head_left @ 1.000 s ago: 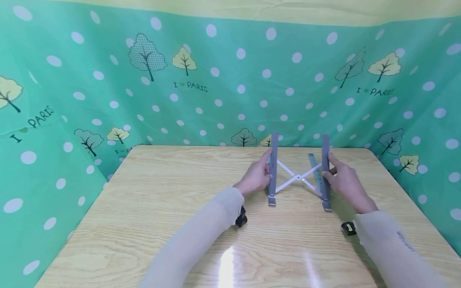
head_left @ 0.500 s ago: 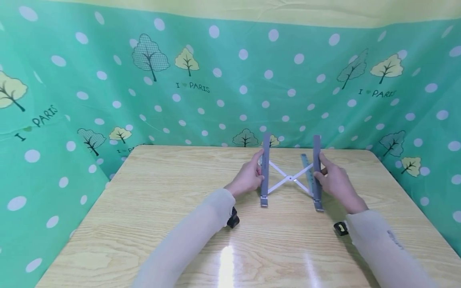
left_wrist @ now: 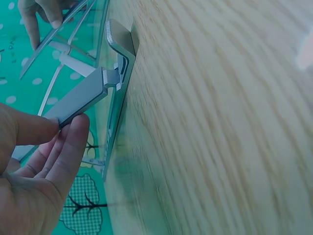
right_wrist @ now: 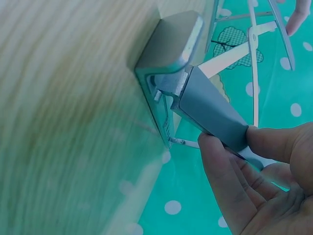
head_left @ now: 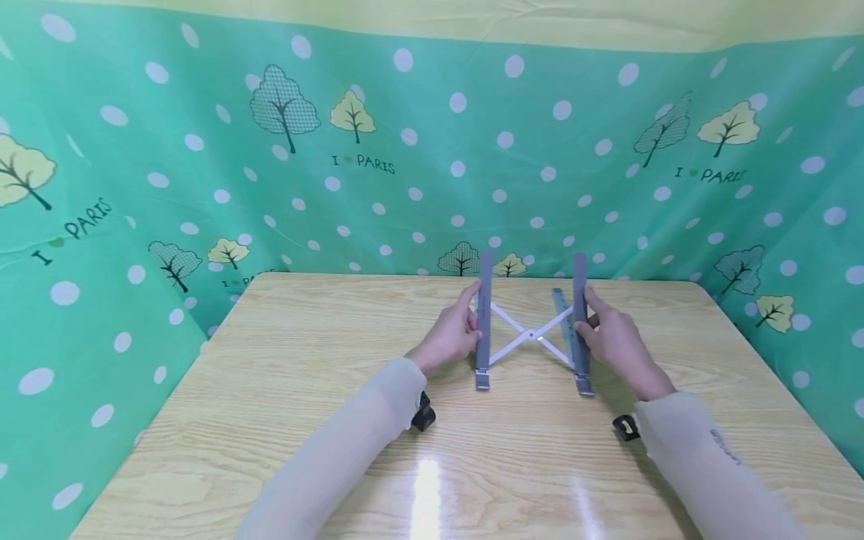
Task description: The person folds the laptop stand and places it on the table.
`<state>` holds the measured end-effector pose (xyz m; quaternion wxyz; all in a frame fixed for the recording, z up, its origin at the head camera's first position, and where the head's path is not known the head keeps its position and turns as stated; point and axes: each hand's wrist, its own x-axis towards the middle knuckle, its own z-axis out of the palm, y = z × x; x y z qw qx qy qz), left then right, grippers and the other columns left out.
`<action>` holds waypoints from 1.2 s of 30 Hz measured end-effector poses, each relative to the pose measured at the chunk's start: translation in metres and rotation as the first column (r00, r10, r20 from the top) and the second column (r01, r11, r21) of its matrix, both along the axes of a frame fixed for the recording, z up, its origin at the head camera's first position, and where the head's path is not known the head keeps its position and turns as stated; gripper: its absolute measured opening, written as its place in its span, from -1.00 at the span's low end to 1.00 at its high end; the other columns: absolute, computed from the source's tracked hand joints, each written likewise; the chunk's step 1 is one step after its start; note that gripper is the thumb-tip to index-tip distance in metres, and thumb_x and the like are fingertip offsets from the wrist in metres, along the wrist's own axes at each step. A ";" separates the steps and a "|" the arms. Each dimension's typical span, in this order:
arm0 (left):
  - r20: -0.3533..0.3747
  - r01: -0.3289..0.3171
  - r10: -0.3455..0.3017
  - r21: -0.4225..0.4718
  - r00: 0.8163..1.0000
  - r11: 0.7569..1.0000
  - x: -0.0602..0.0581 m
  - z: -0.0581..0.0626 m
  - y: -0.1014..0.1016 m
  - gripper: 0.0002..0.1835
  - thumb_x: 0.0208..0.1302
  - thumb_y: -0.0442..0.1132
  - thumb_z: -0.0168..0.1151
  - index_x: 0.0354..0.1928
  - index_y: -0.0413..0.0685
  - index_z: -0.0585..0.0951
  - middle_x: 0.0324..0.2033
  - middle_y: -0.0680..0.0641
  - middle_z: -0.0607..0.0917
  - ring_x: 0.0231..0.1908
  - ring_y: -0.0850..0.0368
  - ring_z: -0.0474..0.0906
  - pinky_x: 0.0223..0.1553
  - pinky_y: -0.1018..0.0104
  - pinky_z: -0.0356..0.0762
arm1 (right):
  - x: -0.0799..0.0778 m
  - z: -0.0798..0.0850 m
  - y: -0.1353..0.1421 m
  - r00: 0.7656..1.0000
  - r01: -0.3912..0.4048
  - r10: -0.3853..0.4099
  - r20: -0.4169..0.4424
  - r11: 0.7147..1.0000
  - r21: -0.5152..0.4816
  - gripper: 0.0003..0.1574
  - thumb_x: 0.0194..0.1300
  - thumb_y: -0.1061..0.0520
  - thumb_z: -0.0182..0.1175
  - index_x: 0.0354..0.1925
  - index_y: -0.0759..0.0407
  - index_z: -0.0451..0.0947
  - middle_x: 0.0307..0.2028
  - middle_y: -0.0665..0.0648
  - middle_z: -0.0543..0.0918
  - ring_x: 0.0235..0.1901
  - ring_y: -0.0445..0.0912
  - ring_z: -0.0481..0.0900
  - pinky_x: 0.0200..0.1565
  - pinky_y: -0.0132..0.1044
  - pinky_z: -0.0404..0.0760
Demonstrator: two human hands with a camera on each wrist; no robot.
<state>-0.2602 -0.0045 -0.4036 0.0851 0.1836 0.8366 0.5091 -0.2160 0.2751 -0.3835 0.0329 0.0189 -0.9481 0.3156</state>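
Observation:
A grey folding laptop stand (head_left: 484, 322) stands unfolded toward the back of the table, its two long arms joined by a pale X-shaped brace (head_left: 531, 334). My left hand (head_left: 448, 334) pinches the left arm between thumb and fingers; the left wrist view shows the thumb over the bar (left_wrist: 80, 100) and fingers beneath. On the other side my right hand (head_left: 616, 337) grips the right arm the same way, thumb on top of the bar (right_wrist: 210, 110) in the right wrist view. The lipped front ends of the base rails (right_wrist: 171, 44) rest on the wood.
The wooden table (head_left: 304, 352) extends to both sides and in front of the stand. Behind its back edge hangs a green curtain (head_left: 378, 187) with dots and trees. A small black device (head_left: 424, 412) sits under the left wrist, another black device (head_left: 626, 427) under the right.
Both hands and the laptop stand have shifted to the left across the table. The gap between the two arms looks about the same, and both grips stay as they were.

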 end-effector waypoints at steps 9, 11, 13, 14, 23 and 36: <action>0.009 -0.014 0.015 -0.016 1.000 1.000 0.001 0.001 -0.010 0.11 0.11 -0.61 0.18 0.50 0.38 -0.14 -0.34 -0.10 0.55 -0.36 0.04 0.54 -0.41 0.34 0.65 | -0.003 0.000 -0.009 1.000 -0.021 0.021 -0.020 1.000 -0.006 -0.11 0.43 0.19 0.01 0.51 0.07 -0.24 -0.24 0.36 0.58 -0.50 -0.03 0.56 -0.51 -0.26 0.56; 0.007 -0.017 0.017 -0.018 1.000 1.000 0.001 0.001 -0.013 0.11 0.11 -0.61 0.18 0.50 0.38 -0.14 -0.34 -0.10 0.54 -0.36 0.04 0.54 -0.40 0.34 0.65 | -0.003 0.000 -0.012 1.000 -0.014 0.014 -0.017 1.000 -0.004 -0.11 0.42 0.19 0.02 0.51 0.07 -0.24 -0.24 0.36 0.58 -0.50 -0.04 0.55 -0.51 -0.26 0.56; 0.003 -0.019 0.019 -0.023 1.000 1.000 0.002 0.002 -0.015 0.11 0.11 -0.61 0.19 0.50 0.39 -0.13 -0.33 -0.10 0.54 -0.36 0.05 0.54 -0.40 0.35 0.65 | -0.004 0.001 -0.015 1.000 -0.008 0.008 -0.014 1.000 -0.004 -0.11 0.42 0.19 0.02 0.51 0.06 -0.23 -0.23 0.35 0.58 -0.50 -0.04 0.54 -0.51 -0.26 0.56; -0.001 -0.021 0.021 -0.029 1.000 0.999 0.003 0.002 -0.017 0.11 0.11 -0.61 0.19 0.50 0.40 -0.13 -0.33 -0.10 0.54 -0.36 0.05 0.54 -0.40 0.35 0.64 | -0.004 0.001 -0.016 1.000 -0.007 0.007 -0.012 1.000 -0.007 -0.11 0.43 0.19 0.02 0.51 0.05 -0.24 -0.23 0.35 0.58 -0.50 -0.04 0.54 -0.51 -0.26 0.55; -0.017 -0.020 0.020 -0.030 1.000 0.999 0.003 0.002 -0.028 0.10 0.11 -0.61 0.19 0.50 0.38 -0.12 -0.32 -0.11 0.53 -0.37 0.07 0.53 -0.41 0.35 0.65 | -0.007 0.000 -0.027 1.000 -0.014 0.014 -0.016 1.000 -0.005 -0.10 0.42 0.20 0.03 0.51 0.02 -0.23 -0.27 0.31 0.58 -0.54 -0.05 0.51 -0.53 -0.25 0.53; -0.035 -0.037 0.035 -0.062 0.999 0.997 0.005 0.001 -0.045 0.10 0.11 -0.60 0.20 0.50 0.37 -0.14 -0.32 -0.11 0.53 -0.37 0.07 0.54 -0.41 0.36 0.64 | -0.011 -0.002 -0.042 0.998 -0.049 0.048 -0.046 0.998 -0.026 -0.11 0.40 0.22 0.05 0.51 0.09 -0.18 -0.30 0.30 0.62 -0.56 -0.07 0.52 -0.55 -0.24 0.55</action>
